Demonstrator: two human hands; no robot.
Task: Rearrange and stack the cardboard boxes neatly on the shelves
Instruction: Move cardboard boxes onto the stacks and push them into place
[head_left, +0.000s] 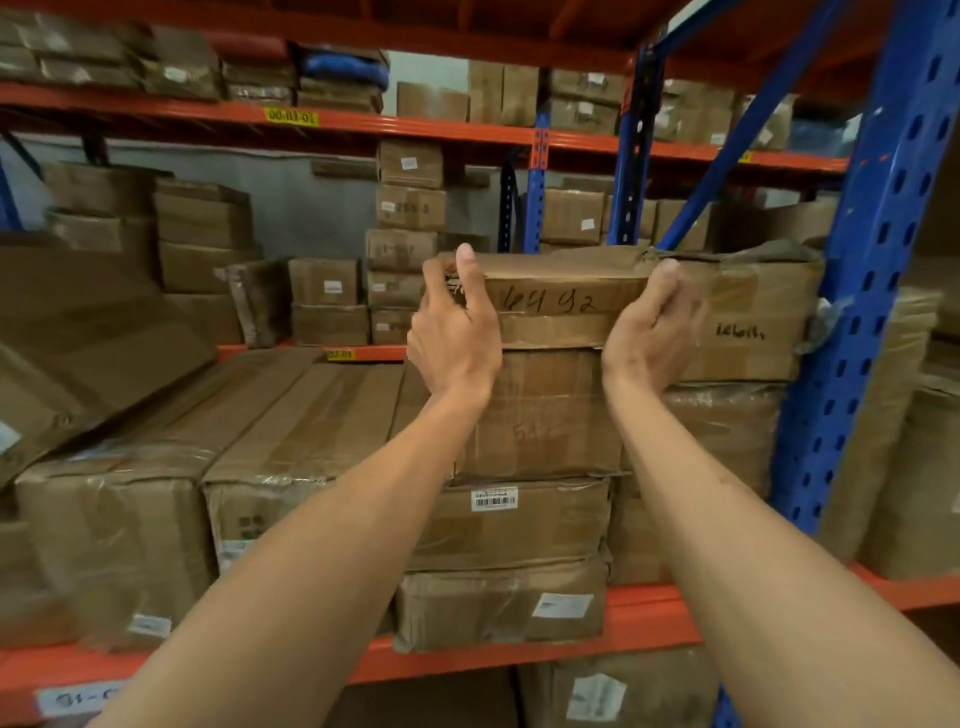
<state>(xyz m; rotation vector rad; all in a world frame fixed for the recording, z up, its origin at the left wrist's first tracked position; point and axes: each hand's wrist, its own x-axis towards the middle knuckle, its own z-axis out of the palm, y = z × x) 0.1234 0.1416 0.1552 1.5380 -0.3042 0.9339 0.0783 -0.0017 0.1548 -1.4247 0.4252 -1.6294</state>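
A flat cardboard box (556, 304) with handwritten digits on its front lies on top of a stack of several boxes (540, 415) on the orange shelf (644, 613). My left hand (454, 332) grips the box's left end, thumb on the top edge and fingers curled round the corner. At the box's right end, my right hand (652, 332) holds on with fingers curled over the upper edge. Beside it on the right sits a larger taped box (753, 317) at about the same height.
Long flat boxes (291, 426) lie side by side to the left of the stack. A blue upright post (878, 260) stands close on the right. More boxes (405, 234) fill the rear racks, under an upper orange beam (363, 122).
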